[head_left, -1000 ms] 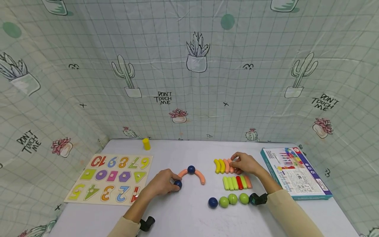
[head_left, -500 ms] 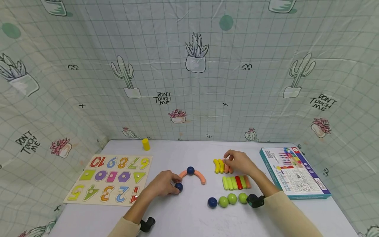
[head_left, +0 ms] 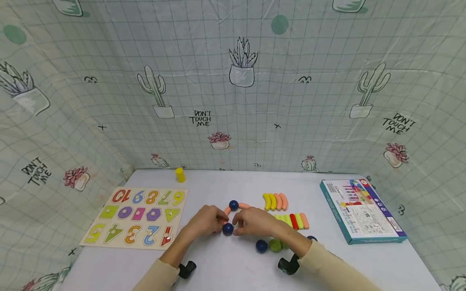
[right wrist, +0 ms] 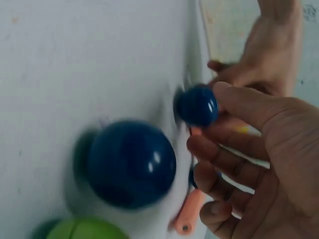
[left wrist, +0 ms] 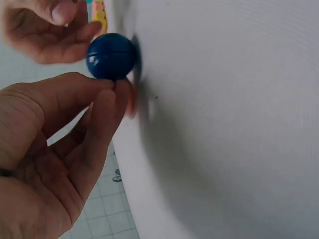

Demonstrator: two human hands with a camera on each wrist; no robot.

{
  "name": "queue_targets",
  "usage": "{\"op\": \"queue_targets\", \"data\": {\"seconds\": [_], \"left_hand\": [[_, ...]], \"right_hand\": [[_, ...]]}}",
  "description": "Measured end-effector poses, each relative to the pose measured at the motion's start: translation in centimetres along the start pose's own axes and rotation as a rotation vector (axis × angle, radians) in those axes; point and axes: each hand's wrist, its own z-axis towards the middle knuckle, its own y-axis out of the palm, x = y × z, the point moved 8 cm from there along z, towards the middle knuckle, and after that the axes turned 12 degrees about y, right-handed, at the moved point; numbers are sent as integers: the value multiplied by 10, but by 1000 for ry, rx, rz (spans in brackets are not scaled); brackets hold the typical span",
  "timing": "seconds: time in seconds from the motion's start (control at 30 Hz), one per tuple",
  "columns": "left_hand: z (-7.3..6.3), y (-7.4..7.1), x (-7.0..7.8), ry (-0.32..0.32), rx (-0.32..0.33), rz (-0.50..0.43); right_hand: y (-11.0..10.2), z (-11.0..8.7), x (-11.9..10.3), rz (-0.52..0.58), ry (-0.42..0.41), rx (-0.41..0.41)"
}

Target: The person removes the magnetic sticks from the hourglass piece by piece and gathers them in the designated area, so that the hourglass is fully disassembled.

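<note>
In the head view, my left hand [head_left: 206, 220] pinches a blue ball [head_left: 228, 229] low over the white table, thumb and fingertip at its left side. The left wrist view shows the fingertips meeting at the ball's edge [left wrist: 112, 56], an orange piece [left wrist: 131, 99] just behind them. From the other side, my right hand [head_left: 255, 222] comes close to the same ball, its fingers loosely bent; whether they touch it is hard to tell. Behind the hands lies a second blue ball [head_left: 234, 205] between two orange curved sticks [head_left: 244, 205], partly covered by the right hand.
Yellow and orange curved sticks [head_left: 275, 201] lie right of centre, above a row of short green, red and orange sticks [head_left: 294, 222]. Nearer are another blue ball [head_left: 261, 246] and green balls [head_left: 275, 245]. A number puzzle board [head_left: 134, 217], yellow cylinder [head_left: 180, 175] and box [head_left: 362, 211] surround these.
My right hand has left the curved sticks and moved left and nearer, to beside the blue ball. My left hand has shifted slightly right with that ball.
</note>
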Motion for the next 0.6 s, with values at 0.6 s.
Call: {"op": "queue_targets", "data": {"seconds": [0.6], "left_hand": [[12, -4, -8, 53, 71, 108]], "right_hand": [[2, -1, 4, 73, -7, -67]]}}
